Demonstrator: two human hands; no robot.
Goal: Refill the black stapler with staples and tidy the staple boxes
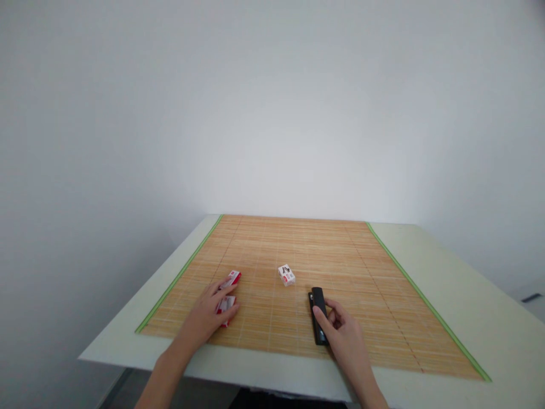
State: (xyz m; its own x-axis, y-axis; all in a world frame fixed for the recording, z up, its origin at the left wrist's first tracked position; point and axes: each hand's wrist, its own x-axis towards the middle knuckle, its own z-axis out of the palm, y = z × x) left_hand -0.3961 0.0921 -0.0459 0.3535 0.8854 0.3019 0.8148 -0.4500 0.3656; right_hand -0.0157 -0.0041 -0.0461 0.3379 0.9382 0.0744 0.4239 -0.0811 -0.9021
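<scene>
My left hand (pixel 208 311) lies over two small red-and-white boxes on the bamboo mat, its fingers spread and touching them. The farther box (pixel 234 275) shows beyond my fingertips. The nearer box (pixel 225 305) is partly covered by my thumb and index finger. My right hand (pixel 340 329) is closed around the right side of a black stapler (pixel 318 298), thumb on top. The stapler lies lengthwise, pointing away from me, near the front of the mat. Between the hands and farther off sits a third small white-and-red box (pixel 286 275) with a dark picture on it.
The bamboo mat (pixel 298 241) has green edging on its left and right sides. It covers most of a white table (pixel 430 255), which meets a pale wall (pixel 289 113) at the back. A dark object (pixel 531 297) shows at the far right, beyond the table.
</scene>
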